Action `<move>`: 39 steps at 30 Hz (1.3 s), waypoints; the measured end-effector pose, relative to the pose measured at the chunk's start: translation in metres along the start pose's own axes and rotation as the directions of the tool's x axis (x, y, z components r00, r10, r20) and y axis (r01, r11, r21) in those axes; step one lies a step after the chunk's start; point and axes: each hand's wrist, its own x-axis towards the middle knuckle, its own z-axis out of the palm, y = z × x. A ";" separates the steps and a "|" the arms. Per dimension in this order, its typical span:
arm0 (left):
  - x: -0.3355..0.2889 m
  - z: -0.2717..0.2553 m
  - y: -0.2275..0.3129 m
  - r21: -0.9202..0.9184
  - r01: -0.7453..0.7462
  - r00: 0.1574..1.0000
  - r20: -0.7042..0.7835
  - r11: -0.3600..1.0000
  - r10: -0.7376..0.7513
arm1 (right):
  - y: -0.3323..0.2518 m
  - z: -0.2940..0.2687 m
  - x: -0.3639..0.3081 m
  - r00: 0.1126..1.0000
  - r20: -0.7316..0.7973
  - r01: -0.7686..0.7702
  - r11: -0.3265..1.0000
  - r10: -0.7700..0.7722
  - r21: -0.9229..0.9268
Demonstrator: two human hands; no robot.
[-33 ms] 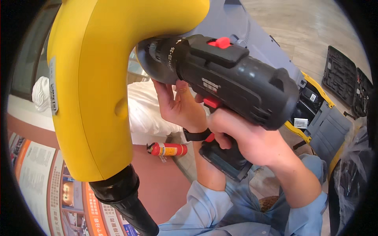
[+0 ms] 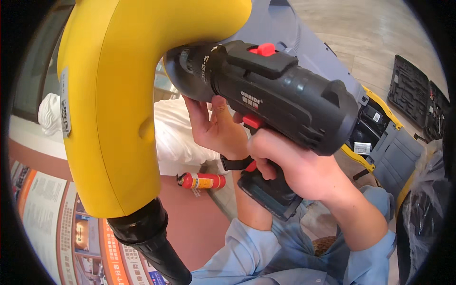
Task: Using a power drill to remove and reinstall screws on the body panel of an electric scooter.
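My right hand (image 2: 294, 166) is wrapped around the grip of a black and red cordless drill (image 2: 285, 102), its battery base below the fist. The drill lies tilted, its front end against a dark rounded part (image 2: 183, 78) in the inner curve of a large yellow curved arm (image 2: 111, 109). My left hand (image 2: 221, 128) is raised under the drill's front, with thumb and fingertips closed at the lower edge of that dark part. The drill's tip and whatever it meets are hidden. A black hose end (image 2: 164, 251) hangs from the yellow arm.
Behind the drill runs a grey machine body (image 2: 313, 52) with an open yellow-edged compartment (image 2: 373, 128). An open black tool case (image 2: 411, 90) lies on the floor. A red fire extinguisher (image 2: 204, 180), white cloth (image 2: 178, 128), a printed panel (image 2: 71, 228) and clear plastic wrap (image 2: 422, 204) are around.
The drill and my right hand have shifted very slightly left. My left hand and the yellow arm look almost unmoved.
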 end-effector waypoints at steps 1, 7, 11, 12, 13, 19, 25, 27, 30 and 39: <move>0.002 0.000 0.001 -0.007 -0.001 1.000 -0.003 1.000 0.001 | -0.003 0.003 -0.003 1.000 -0.005 0.000 1.000 0.000 -0.007; -0.011 0.000 -0.003 -0.037 0.032 0.999 0.000 0.999 -0.032 | -0.005 -0.001 -0.011 0.998 -0.062 -0.035 0.999 0.032 -0.034; -0.009 0.001 -0.003 -0.046 0.033 0.999 -0.003 0.998 -0.033 | -0.016 0.005 -0.003 0.996 -0.080 -0.045 0.998 0.042 -0.042; -0.008 0.000 -0.004 -0.047 0.034 0.999 -0.004 0.998 -0.034 | -0.017 0.008 0.000 0.995 -0.085 -0.049 0.998 0.045 -0.044; -0.008 -0.001 -0.005 -0.048 0.035 0.999 -0.005 0.998 -0.035 | -0.017 0.012 -0.001 0.995 -0.089 -0.054 0.998 0.050 -0.045; -0.010 0.006 -0.005 -0.073 0.048 0.999 -0.001 0.996 -0.049 | -0.024 0.011 -0.002 0.989 -0.131 -0.070 0.996 0.062 -0.060; -0.013 0.008 -0.006 -0.087 0.064 0.998 0.001 0.994 -0.064 | -0.019 0.015 0.004 0.991 -0.136 -0.035 0.994 0.020 -0.105; -0.014 0.010 -0.006 -0.094 0.068 0.998 0.002 0.993 -0.068 | -0.024 0.016 0.005 0.987 -0.160 0.011 0.995 -0.026 -0.096; -0.016 0.017 -0.006 -0.106 0.078 0.997 0.006 0.991 -0.077 | -0.002 0.016 0.014 0.912 -0.232 0.304 0.937 -0.338 -0.172; -0.016 0.011 -0.010 -0.100 0.078 0.997 -0.012 0.992 -0.080 | -0.025 0.012 0.008 0.995 -0.099 0.023 0.997 -0.030 -0.073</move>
